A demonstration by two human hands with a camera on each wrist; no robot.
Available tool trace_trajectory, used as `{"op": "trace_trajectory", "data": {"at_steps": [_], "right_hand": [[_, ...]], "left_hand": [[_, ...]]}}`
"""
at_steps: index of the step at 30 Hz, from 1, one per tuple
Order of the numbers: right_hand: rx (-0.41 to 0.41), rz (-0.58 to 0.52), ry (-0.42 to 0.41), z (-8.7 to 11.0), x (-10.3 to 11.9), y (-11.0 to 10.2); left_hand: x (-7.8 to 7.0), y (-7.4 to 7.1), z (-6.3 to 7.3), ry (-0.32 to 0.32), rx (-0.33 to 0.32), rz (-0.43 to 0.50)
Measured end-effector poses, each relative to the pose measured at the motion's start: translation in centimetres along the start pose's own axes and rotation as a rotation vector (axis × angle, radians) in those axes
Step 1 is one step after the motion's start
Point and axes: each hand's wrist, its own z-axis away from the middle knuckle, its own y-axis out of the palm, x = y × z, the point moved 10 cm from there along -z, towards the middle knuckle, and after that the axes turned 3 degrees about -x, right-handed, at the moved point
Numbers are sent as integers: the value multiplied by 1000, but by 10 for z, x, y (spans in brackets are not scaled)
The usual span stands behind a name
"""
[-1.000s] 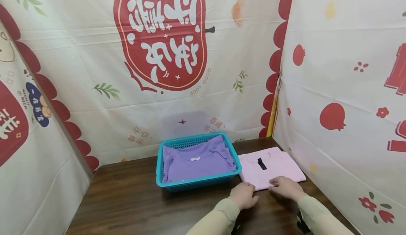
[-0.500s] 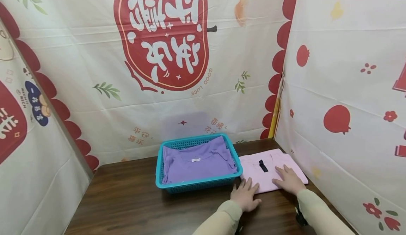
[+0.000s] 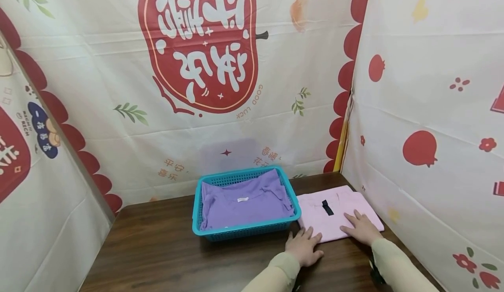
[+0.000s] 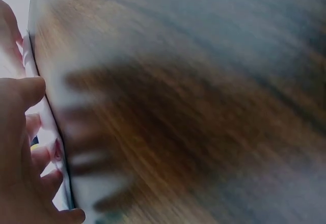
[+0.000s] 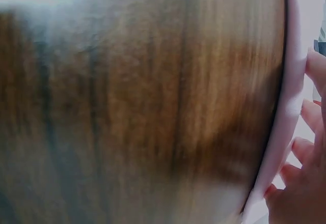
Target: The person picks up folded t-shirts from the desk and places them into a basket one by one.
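Note:
A folded pink shirt [image 3: 320, 222] with a dark neck label lies flat on the table, right beside the basket. My left hand [image 3: 304, 247] is at its near left corner, fingers spread and fingertips on the edge. Farther right, my right hand [image 3: 363, 228] rests on the shirt's near right part with its fingers extended. In the right wrist view the pink folded edge [image 5: 288, 112] runs under the fingers. The left wrist view shows the left fingers along the same near edge. Neither hand grips the cloth.
A teal plastic basket [image 3: 246, 230] holding a folded purple shirt [image 3: 248, 209] stands left of the pink shirt. Dark wood table [image 3: 157, 248] extends to the left and front. Printed cloth walls [image 3: 118, 152] enclose the back and both sides.
Both hands went from curled fingers at the near edge to spread fingers lying on the pink shirt. The right hand moved slightly forward and right. The basket stayed put.

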Motion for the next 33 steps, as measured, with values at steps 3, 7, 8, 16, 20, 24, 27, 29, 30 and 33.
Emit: {"op": "trace_trajectory", "data": {"at_steps": [3, 7, 8, 16, 20, 24, 27, 29, 30, 33], "right_hand": [[-2, 12, -1, 4, 3, -2], [-6, 35, 4, 11, 7, -4], [-7, 36, 6, 12, 7, -5], [-7, 20, 12, 22, 10, -7], [-14, 15, 12, 29, 11, -7], [-23, 15, 11, 37, 12, -8], [-17, 14, 11, 42, 13, -7], [-15, 13, 12, 44, 14, -7], [-14, 14, 11, 45, 14, -7], [-17, 6, 12, 48, 15, -7]], "left_hand": [[0, -2, 3, 4, -12, -4], [-3, -5, 10, 4, -16, -3], [-3, -7, 12, 4, -16, -2], [-7, -11, 21, 7, -12, 10], [-10, -10, 26, 19, -20, -4], [-13, -7, 31, 33, -34, -22], [-15, -5, 35, 34, -41, -28], [-16, -3, 36, 36, -45, -35], [-16, -3, 37, 37, -47, -39], [-17, -3, 39, 44, -53, -54]]}}
